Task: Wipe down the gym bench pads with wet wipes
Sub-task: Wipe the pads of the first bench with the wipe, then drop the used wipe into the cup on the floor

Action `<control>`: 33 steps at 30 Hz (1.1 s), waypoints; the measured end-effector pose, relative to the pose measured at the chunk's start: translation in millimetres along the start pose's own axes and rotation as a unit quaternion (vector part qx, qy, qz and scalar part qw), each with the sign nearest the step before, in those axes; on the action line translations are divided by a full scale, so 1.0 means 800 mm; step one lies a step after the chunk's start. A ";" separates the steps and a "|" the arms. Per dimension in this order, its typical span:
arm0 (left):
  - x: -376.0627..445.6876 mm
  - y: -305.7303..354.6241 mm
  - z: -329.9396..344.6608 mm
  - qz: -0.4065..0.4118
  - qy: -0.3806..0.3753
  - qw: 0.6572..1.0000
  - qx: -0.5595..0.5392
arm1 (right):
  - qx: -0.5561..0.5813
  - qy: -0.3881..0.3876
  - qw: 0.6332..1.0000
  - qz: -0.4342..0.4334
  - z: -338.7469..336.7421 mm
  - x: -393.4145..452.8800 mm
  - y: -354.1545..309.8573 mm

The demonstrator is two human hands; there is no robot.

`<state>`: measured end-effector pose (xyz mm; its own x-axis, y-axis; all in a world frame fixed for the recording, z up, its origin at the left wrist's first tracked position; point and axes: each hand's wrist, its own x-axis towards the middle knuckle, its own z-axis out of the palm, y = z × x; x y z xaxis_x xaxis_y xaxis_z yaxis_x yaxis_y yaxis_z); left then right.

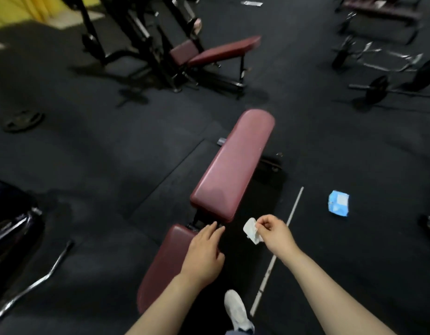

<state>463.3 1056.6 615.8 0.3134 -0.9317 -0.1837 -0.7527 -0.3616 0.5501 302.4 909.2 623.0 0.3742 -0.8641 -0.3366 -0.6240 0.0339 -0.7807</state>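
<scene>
A maroon bench stands in front of me with a long back pad [233, 165] and a shorter seat pad [165, 264] nearer to me. My left hand [204, 255] hovers over the right edge of the seat pad, fingers apart and holding nothing. My right hand [274, 235] pinches a crumpled white wet wipe [251, 229] to the right of the bench, above the floor. A blue wet wipe pack [339, 203] lies on the floor farther right.
Black rubber floor all around. A second maroon bench [221, 53] stands behind. Barbells [388, 89] lie at the right, a weight plate [23, 120] at the left, a curl bar [35, 284] at the lower left. My white shoe [235, 308] is beside a white strip [276, 252].
</scene>
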 end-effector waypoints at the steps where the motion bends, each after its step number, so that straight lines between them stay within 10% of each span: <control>1: 0.003 0.018 -0.007 0.014 -0.004 1.000 0.001 | 0.000 0.016 1.000 0.006 -0.022 -0.011 -0.001; 16: 0.122 0.314 0.053 0.225 -0.081 0.971 0.027 | 0.072 0.216 0.962 0.147 -0.347 -0.100 0.129; 33: 0.373 0.590 0.192 0.239 -0.113 0.964 0.007 | 0.098 0.244 0.941 0.212 -0.633 0.049 0.269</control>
<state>112.7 602.4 695.2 -0.2048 -0.9751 -0.0854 -0.7877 0.1124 0.6058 -164.4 628.4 708.4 -0.2696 -0.8780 -0.3954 -0.4890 0.4786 -0.7292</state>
